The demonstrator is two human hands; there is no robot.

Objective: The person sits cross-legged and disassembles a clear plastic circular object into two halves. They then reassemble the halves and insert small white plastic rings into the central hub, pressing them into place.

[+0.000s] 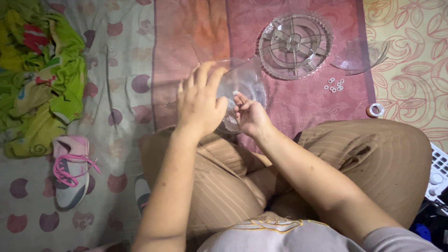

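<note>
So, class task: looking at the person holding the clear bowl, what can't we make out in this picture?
- Clear bowl, head view: its near side is hidden by the left hand.
- Right hand: the fingertips blur against the bowl, so the grip is unclear.
- Small white rings: too small to identify.
- White keyed device: cut off by the right edge.
- Second shoe: mostly hidden by the knee.

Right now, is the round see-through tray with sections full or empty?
Empty. The round divided tray lies flat on the pink cloth, and the cloth's pattern shows through every section. The small white rings lie beside it, not inside.
</note>
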